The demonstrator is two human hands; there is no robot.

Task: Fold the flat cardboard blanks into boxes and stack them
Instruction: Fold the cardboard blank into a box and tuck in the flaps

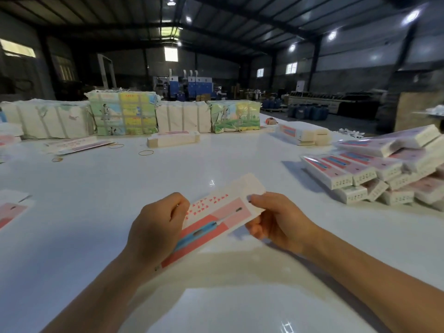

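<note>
A flat cardboard blank (216, 212), white with pink, red and blue print, is held above the white table (216, 159), slanting from lower left to upper right. My left hand (156, 227) grips its near left part, fingers curled over the top edge. My right hand (276, 219) pinches its far right end between thumb and fingers. A pile of folded boxes (374, 176) with the same print lies stacked at the right. More flat blanks (9, 212) lie at the left edge.
Wrapped bundles (122, 114) of printed stock line the table's far side. A single folded box (173, 139) and loose blanks (77, 144) lie before them, with rubber bands (146, 153) nearby. Another small box stack (302, 134) sits far right. Warehouse machinery stands behind.
</note>
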